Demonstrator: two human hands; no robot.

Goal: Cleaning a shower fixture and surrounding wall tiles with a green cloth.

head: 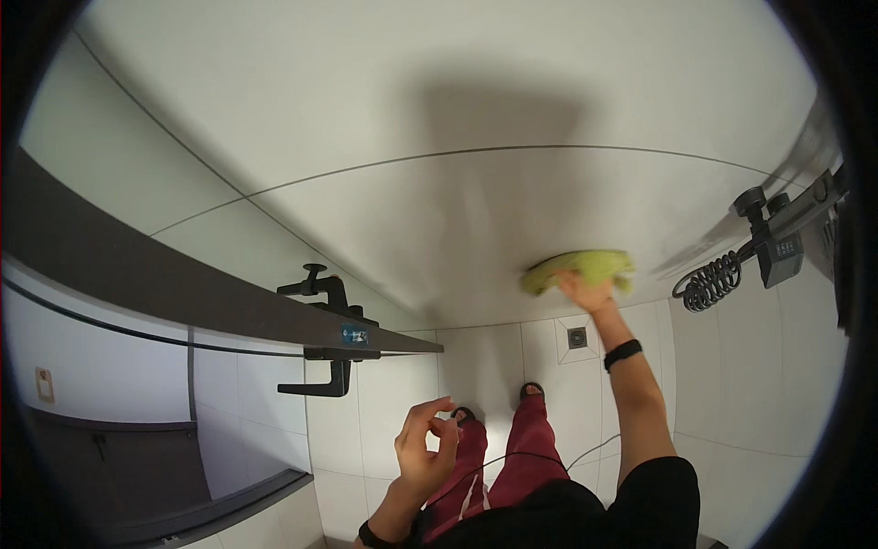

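Observation:
My right hand (585, 291) presses a yellow-green cloth (583, 264) against the pale tiled wall (480, 213), low down near the floor. The cloth is bunched under my fingers and spreads to both sides of them. In front of my red trousers hangs my left hand (425, 442), holding nothing that I can see. Its fingers are curled, with a gap between thumb and forefinger. Each wrist wears a black band.
To the left a dark door (226, 288) stands edge-on with a black lever handle (315, 388). A black wall fixture with a coiled hose (713, 281) juts out at right. A square floor drain (577, 337) lies by the wall. A thin cable (521, 453) crosses my legs.

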